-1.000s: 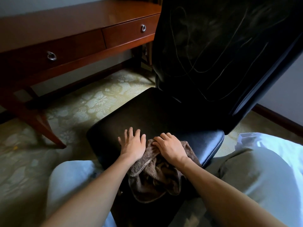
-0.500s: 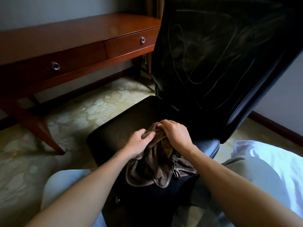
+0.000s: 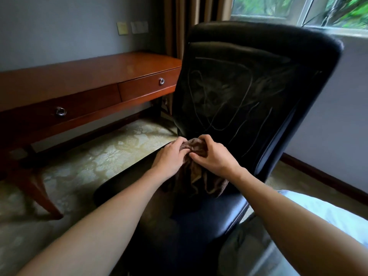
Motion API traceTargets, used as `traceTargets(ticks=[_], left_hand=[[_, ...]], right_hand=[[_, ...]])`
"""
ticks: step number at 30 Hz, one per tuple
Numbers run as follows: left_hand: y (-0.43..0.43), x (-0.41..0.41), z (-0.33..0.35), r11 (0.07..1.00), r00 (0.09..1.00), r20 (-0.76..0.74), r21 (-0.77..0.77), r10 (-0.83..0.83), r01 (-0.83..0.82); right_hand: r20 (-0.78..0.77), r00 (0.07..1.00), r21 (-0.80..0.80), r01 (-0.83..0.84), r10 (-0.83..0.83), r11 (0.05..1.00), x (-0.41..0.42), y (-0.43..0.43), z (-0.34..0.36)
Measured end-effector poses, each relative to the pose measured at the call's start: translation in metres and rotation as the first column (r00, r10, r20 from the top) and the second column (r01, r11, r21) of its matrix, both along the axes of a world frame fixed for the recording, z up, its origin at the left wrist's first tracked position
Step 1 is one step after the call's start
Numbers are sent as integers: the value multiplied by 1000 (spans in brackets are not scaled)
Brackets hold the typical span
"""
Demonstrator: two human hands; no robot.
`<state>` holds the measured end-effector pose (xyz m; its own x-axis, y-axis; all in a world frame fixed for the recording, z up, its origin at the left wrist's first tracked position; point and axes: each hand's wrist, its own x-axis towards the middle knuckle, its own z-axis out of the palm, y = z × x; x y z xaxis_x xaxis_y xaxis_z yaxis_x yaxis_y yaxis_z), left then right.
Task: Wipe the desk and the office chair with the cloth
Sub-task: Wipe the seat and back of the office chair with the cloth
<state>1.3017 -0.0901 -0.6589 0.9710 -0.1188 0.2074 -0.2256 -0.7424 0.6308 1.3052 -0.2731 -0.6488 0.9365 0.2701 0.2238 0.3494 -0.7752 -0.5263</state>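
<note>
A black leather office chair point(image 3: 249, 92) stands in front of me, its backrest marked with pale streaks and smears. Both my hands hold a brown cloth point(image 3: 201, 176) bunched up just above the seat, close to the bottom of the backrest. My left hand point(image 3: 171, 156) grips the cloth's left side, and my right hand point(image 3: 213, 156) grips its top right. The rest of the cloth hangs down below my hands toward the seat. A reddish wooden desk point(image 3: 95, 76) with two ring-pull drawers stands to the left against the wall.
Patterned carpet point(image 3: 89, 162) covers the floor between desk and chair. A desk leg point(image 3: 39, 192) angles out at the left. Curtains point(image 3: 183, 24) and a window point(image 3: 298, 8) are behind the chair. My knees in light clothing point(image 3: 338, 220) sit at the lower right.
Both hands gathered the cloth off the seat's front and lifted it toward the bottom of the backrest. The view tilted upward, and the window came into sight.
</note>
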Motion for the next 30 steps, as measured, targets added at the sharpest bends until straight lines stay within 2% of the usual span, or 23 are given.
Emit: traceTargets(ticks=[3, 8, 10, 13, 16, 21, 25, 30], left_hand=[[-8, 7, 21, 988, 997, 45, 143, -57, 50], [-24, 18, 49, 984, 972, 201, 156, -120, 89], [-33, 22, 55, 984, 963, 246, 163, -107, 68], [-47, 33, 62, 988, 951, 285, 131, -119, 85], [-58, 48, 76, 980, 916, 351, 102, -194, 168], [-83, 67, 105, 943, 869, 364, 116, -334, 313], [-106, 88, 130, 936, 850, 401, 66, -341, 345], [-131, 116, 166, 935, 823, 491, -46, -285, 351]], right_hand=[[80, 996, 16, 48, -49, 999, 3, -6, 12], [247, 949, 108, 174, -196, 979, 3, -25, 30], [308, 928, 94, 190, -210, 977, 4, -33, 37], [478, 864, -16, 193, -162, 981, 13, -46, 50], [610, 779, -104, 259, -144, 960, 25, -63, 67], [676, 720, -140, 334, -157, 932, 41, -90, 98], [749, 640, -121, 387, -171, 914, 56, -108, 130], [867, 479, -129, 480, -136, 868, 81, -126, 181]])
